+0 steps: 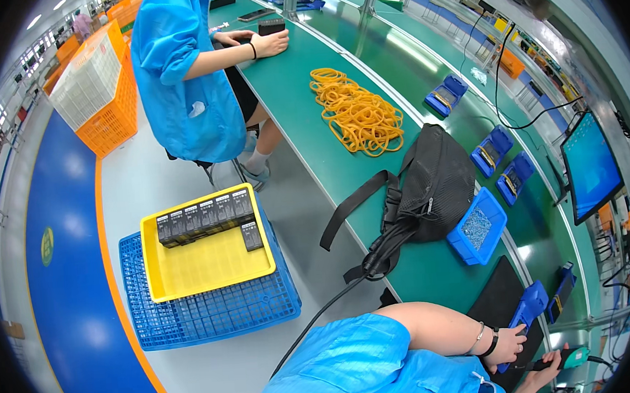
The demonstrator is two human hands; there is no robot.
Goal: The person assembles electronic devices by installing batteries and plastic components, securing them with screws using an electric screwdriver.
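At the lower right, my left hand (507,347) grips a blue plastic fixture (531,301) that lies on a black mat (498,293). A bracelet and a black band circle that wrist. My right hand (546,371) is closed around an electric screwdriver (576,357) with a green end and a black body, its cable trailing off to the right. The screwdriver's tip points toward the fixture. What sits in the fixture under my left fingers cannot be made out. Close by stands a blue tray (493,212) of small screws.
A black bag (434,181) with straps and a pile of yellow bands (357,113) lie on the green bench. More blue fixtures (492,150) line the conveyor before a monitor (590,166). A yellow tray (203,274) of black boxes rests on a blue crate (214,319). A co-worker (186,81) handles a black box.
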